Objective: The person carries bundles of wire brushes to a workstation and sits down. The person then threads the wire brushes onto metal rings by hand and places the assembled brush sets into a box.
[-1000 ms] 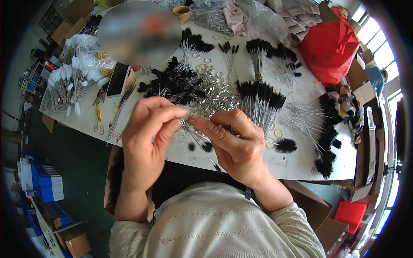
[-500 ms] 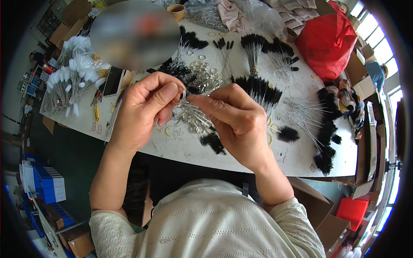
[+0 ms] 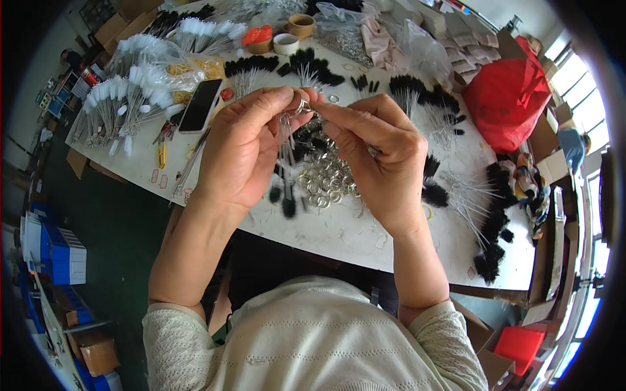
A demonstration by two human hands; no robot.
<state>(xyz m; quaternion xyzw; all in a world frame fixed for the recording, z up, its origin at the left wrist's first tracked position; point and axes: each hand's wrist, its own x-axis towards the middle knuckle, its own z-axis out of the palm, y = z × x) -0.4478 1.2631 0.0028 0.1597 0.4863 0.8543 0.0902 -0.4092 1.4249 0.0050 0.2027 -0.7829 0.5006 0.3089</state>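
Observation:
Both my hands are raised over the table, fingertips meeting at a small metal split ring (image 3: 303,105). My left hand (image 3: 238,143) pinches the ring between thumb and fingers. From the ring hang several thin wire-handled brushes (image 3: 286,153), their black bristle heads (image 3: 289,207) dangling below. My right hand (image 3: 381,153) is closed, thumb and forefinger pressed at the ring's right side; its other fingers are curled and partly hidden. Beneath the hands lies a pile of loose silver rings (image 3: 324,181), partly covered by my right hand.
Bundles of black brushes (image 3: 407,91) and more black brushes (image 3: 492,221) lie to the right. White brushes (image 3: 124,98), a phone (image 3: 201,106) and a yellow cutter (image 3: 162,155) are at left. A red bag (image 3: 505,94) stands far right, tape rolls (image 3: 285,44) at the back.
Both hands have moved up and slightly right with the ring. The brushes now hang below my left hand, before they slanted down between the hands. The view has shifted a little.

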